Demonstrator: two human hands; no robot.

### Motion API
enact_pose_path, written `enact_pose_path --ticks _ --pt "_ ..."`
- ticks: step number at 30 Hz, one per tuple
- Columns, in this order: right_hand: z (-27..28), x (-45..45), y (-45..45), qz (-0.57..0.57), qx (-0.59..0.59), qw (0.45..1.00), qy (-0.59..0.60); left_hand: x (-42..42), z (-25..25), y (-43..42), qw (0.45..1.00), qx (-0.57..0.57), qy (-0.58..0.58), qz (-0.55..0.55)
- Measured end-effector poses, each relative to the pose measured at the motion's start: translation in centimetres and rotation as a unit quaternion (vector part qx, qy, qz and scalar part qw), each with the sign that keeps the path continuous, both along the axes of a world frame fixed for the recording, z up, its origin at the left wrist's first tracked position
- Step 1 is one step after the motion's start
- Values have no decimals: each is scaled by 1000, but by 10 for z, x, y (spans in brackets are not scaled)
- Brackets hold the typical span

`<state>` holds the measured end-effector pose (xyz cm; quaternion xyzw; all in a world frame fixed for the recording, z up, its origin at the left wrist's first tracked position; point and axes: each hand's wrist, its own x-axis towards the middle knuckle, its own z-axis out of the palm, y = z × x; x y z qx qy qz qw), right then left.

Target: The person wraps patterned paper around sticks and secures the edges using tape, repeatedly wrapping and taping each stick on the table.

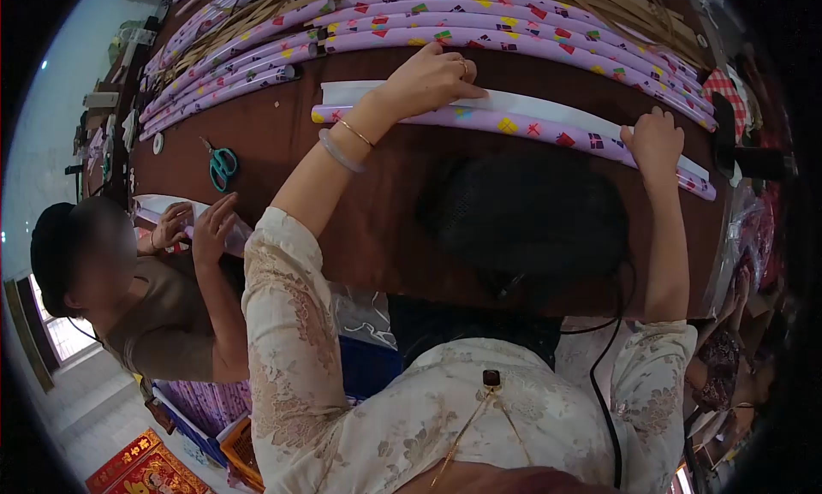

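A partly rolled sheet of lilac wrapping paper (479,120) with gift-box prints lies across the brown table, its white underside (548,111) showing along the far edge. My left hand (428,83) is on the left half of this paper, fingers bent and thumb along the white strip. Near the right end, my right hand (655,143) closes around the paper, thumb at the white edge. Just beyond my left hand lie several finished-looking wrapping paper rolls (445,37) side by side.
Teal-handled scissors (223,167) lie on the table (342,203) to the left. A co-worker (163,297) in a dark cap handles similar paper at lower left. Long brown strips (599,2) lie behind the rolls. A black stand (732,143) is at the right edge.
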<state>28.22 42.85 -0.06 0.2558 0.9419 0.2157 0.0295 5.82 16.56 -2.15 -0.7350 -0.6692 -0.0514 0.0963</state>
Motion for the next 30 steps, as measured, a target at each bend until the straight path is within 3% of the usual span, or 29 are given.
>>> enact_pose_path --ticks 8,9,19,30 --pt "-5 2 4 -4 -5 1000 5 -18 2 -21 999 -6 -36 -1" --pt "-6 2 4 -2 -6 1000 7 -21 2 -27 999 30 -18 -5" --pt "-6 3 3 -1 -6 1000 9 -22 5 -50 995 -17 93 4" --pt "-7 2 3 -10 -14 1000 10 -21 4 -56 999 -32 7 24"
